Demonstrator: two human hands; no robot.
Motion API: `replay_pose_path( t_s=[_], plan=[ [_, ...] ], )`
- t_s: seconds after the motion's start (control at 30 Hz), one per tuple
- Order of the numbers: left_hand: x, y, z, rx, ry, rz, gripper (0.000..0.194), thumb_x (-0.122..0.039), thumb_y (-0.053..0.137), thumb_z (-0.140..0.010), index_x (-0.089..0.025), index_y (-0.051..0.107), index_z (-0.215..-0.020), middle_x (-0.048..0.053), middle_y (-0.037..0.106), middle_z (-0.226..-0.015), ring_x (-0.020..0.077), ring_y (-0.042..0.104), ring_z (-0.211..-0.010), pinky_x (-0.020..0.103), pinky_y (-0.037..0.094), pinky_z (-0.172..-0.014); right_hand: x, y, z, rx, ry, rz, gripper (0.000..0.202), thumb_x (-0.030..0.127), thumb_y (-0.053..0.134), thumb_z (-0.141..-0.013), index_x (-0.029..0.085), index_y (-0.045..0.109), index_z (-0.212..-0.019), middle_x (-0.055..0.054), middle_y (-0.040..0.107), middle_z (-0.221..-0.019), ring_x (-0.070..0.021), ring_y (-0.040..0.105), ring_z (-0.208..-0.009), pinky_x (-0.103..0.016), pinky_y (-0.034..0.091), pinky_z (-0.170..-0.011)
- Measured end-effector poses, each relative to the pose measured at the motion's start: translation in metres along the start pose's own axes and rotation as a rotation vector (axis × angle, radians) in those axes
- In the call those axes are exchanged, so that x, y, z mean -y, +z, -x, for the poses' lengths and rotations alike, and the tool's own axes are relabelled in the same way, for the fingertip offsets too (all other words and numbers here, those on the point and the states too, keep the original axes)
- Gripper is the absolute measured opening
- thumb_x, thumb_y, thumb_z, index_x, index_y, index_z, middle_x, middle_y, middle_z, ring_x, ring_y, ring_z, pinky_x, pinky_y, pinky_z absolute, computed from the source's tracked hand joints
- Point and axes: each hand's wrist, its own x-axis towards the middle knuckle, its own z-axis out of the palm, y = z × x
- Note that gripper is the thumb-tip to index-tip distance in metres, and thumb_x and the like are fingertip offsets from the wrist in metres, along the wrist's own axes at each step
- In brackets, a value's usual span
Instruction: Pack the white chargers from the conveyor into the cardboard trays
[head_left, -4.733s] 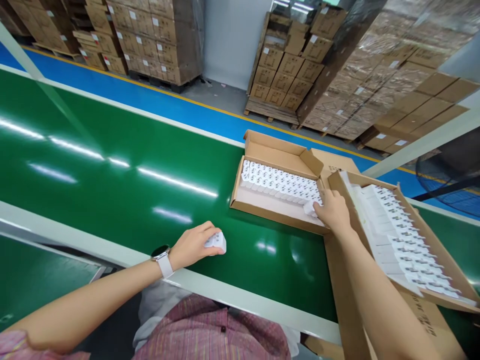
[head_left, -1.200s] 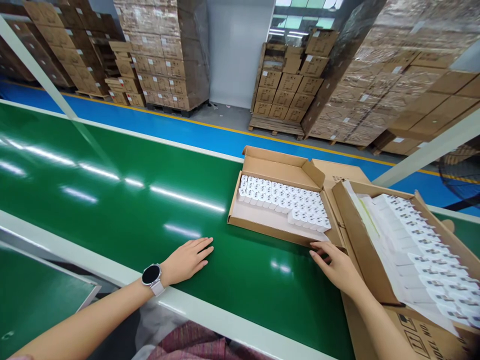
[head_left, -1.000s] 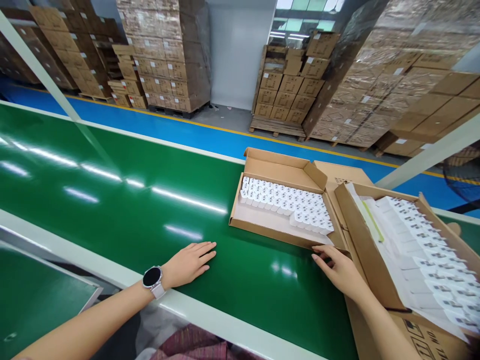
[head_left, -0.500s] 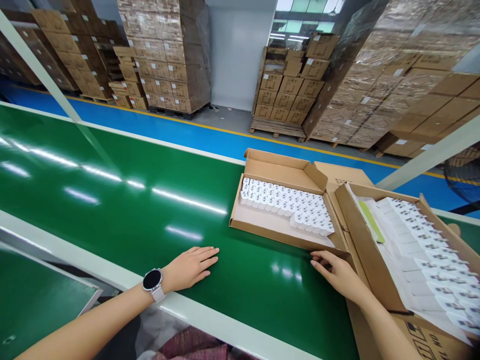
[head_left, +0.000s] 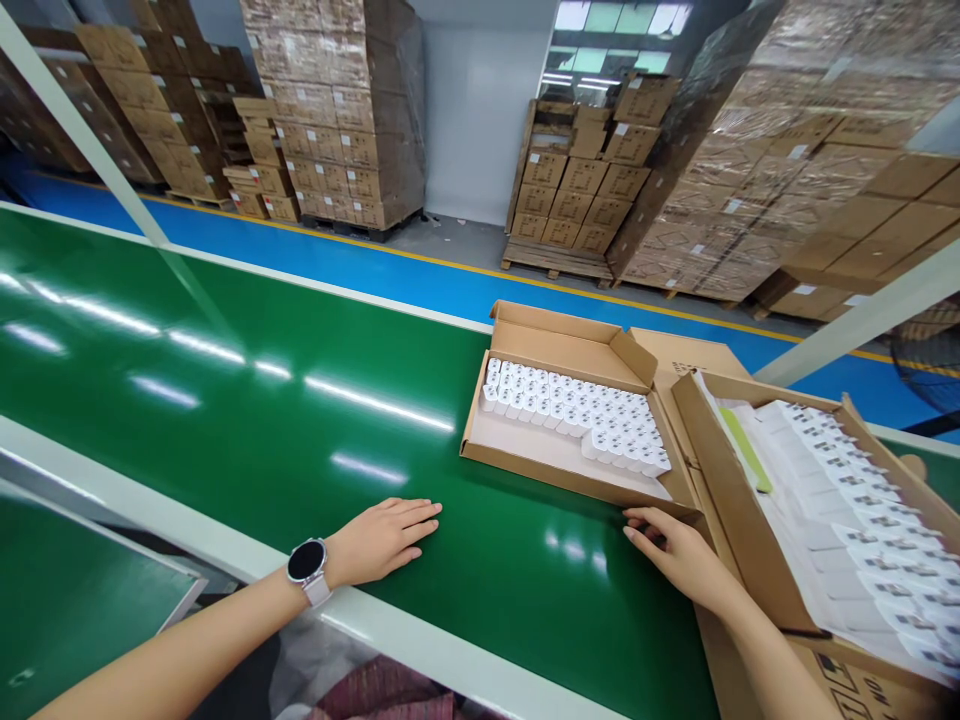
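My left hand [head_left: 384, 542], with a watch [head_left: 307, 561] on its wrist, lies flat on the green conveyor belt [head_left: 247, 440], fingers stretched out and holding nothing. Beside the near right corner of an open cardboard box [head_left: 547, 478] is my right hand [head_left: 667, 548], its fingers slightly curled and apart, with nothing in them. Rows of small white blocks, perhaps power adapters, [head_left: 574, 405] fill the back and right of that box. A second, larger carton [head_left: 739, 500] to the right holds many similar white pieces [head_left: 862, 480] and a yellow-green strip [head_left: 745, 450].
The larger carton rests on cardboard boxes [head_left: 694, 352] at the right. White posts [head_left: 82, 130] rise at both sides. Beyond the belt runs a blue floor lane [head_left: 360, 265], with wrapped pallets of cartons [head_left: 330, 110] behind it. A fan [head_left: 930, 350] stands at far right.
The view has shifted very slightly, so everything sits a little lower in the picture. Both hands and the boxes keep their places.
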Motion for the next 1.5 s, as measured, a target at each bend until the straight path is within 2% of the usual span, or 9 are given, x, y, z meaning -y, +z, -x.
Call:
replay_pose_path(
  t_s=[0.37,0.97,1.5],
  plan=[
    [-0.0015,-0.0029,-0.0004,0.031,0.001,0.011,0.04,-0.031,0.045,-0.106,-0.025,0.06,-0.143,0.005,0.048,-0.161,0.0255,0.046,-0.148,0.039,0.043,-0.118,0.0005,-0.0004,-0.0001,0.008,0.004,0.011,0.039,0.056,0.057,-0.089,0.027,0.073,-0.109,-0.007,0.078,-0.113,-0.0271,0.074,-0.088,-0.037,0.06,-0.071],
    [-0.002,-0.0016,0.001,-0.012,0.021,0.046,0.043,-0.031,0.048,-0.106,-0.029,0.055,-0.149,0.004,0.049,-0.161,0.0246,0.048,-0.147,0.038,0.042,-0.119,0.0056,-0.0013,0.0018,-0.005,0.011,-0.001,0.04,0.059,0.056,-0.09,0.028,0.072,-0.109,-0.007,0.077,-0.117,-0.0274,0.074,-0.089,-0.038,0.06,-0.073],
    [-0.0036,-0.0022,0.0002,0.01,0.01,0.064,0.043,-0.029,0.049,-0.104,-0.028,0.057,-0.147,0.004,0.049,-0.16,0.0251,0.048,-0.147,0.038,0.044,-0.118,0.0086,-0.0013,0.0019,-0.011,0.012,-0.006,0.043,0.062,0.054,-0.09,0.028,0.072,-0.109,-0.008,0.077,-0.117,-0.0286,0.073,-0.088,-0.042,0.06,-0.075]
  ],
)
